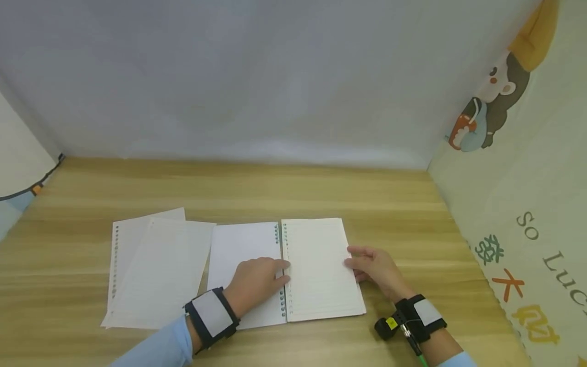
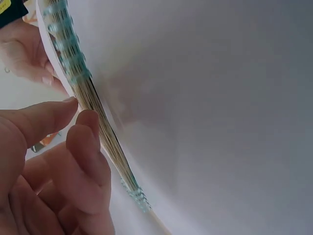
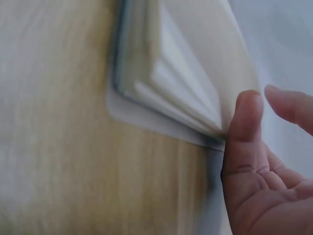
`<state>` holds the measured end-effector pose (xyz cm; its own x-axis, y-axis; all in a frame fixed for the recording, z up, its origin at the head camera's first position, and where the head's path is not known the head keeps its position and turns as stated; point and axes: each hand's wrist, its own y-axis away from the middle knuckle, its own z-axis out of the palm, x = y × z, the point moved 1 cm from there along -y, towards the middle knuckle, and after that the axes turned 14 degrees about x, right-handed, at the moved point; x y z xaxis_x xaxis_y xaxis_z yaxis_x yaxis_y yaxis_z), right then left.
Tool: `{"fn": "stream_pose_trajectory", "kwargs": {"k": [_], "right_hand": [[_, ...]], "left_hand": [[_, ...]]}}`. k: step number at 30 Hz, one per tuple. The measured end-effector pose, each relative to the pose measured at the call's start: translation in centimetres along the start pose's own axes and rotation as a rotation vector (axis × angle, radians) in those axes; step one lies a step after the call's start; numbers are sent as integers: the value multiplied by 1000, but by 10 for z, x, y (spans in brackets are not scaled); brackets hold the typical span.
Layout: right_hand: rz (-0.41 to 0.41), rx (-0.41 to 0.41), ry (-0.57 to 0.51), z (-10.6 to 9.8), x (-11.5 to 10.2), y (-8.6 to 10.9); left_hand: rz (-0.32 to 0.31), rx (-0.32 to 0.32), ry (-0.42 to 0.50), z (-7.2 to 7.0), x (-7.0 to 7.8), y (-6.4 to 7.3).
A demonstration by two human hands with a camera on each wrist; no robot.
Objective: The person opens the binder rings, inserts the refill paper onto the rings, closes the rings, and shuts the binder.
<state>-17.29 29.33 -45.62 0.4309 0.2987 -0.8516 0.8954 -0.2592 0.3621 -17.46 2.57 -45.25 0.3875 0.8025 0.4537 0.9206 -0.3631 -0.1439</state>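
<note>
An open loose-leaf notebook (image 1: 321,290) lies on the table, its ruled right-hand stack topped by a cream page and its left side showing a white page (image 1: 243,239). Greenish rings (image 2: 73,49) bind the sheets along the middle. Across the white page rests my left hand (image 1: 257,280), thumb and forefinger tips at the bound edge between the rings. At the outer right edge, my right hand (image 1: 378,270) holds the sheets, its thumb (image 3: 247,117) against their edges and the forefinger behind. Several page edges stand fanned apart there in the right wrist view.
Loose punched ruled sheets (image 1: 160,275) overlap on the wooden table (image 1: 390,199) left of the notebook, touching its left edge in the head view. A grey-white backdrop (image 1: 257,92) rises behind, and a printed sheet (image 1: 518,204) with cartoon and lettering borders the right side.
</note>
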Motion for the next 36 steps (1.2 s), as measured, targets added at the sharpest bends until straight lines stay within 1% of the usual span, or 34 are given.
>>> {"fn": "stream_pose_trajectory", "kwargs": {"k": [3, 6, 10, 13, 15, 16, 18, 19, 20, 22, 23, 25, 26, 27, 29, 32, 36], "right_hand": [[-12, -28, 1, -2, -4, 0], [-29, -26, 14, -2, -6, 1], [-47, 8, 51, -1, -7, 2], [-54, 39, 90, -1, -8, 3], [-70, 73, 142, 0, -9, 4], [-94, 94, 184, 0, -11, 6], [-175, 144, 283, 3, -14, 10], [-231, 166, 337, 5, -17, 14], [-302, 179, 389, 8, -20, 19], [-470, 168, 479, 18, -26, 31], [-551, 147, 510, 24, -29, 37], [-702, 78, 585, 37, -33, 50], [-760, 36, 622, 43, -34, 55], [-802, -5, 657, 49, -34, 60], [-852, -76, 717, 59, -33, 66], [-871, -152, 769, 69, -29, 71], [-869, -183, 803, 75, -27, 72]], "left_hand": [[33, -6, 3, -2, 1, 4], [52, -12, -4, -2, 2, 6], [68, -28, -15, -3, 3, 7], [76, -47, -3, -4, 6, 10], [77, -67, 14, -6, 8, 13], [75, -80, 24, -7, 9, 15], [74, -109, 42, -8, 10, 18], [75, -123, 47, -8, 11, 20], [76, -138, 52, -8, 11, 21], [75, -162, 52, -8, 11, 23], [78, -169, 50, -8, 11, 24], [79, -178, 44, -8, 10, 24], [82, -177, 42, -7, 10, 24], [86, -176, 40, -7, 9, 25], [91, -173, 42, -7, 9, 25], [89, -174, 50, -7, 9, 27], [76, -183, 48, -8, 9, 29]]}}
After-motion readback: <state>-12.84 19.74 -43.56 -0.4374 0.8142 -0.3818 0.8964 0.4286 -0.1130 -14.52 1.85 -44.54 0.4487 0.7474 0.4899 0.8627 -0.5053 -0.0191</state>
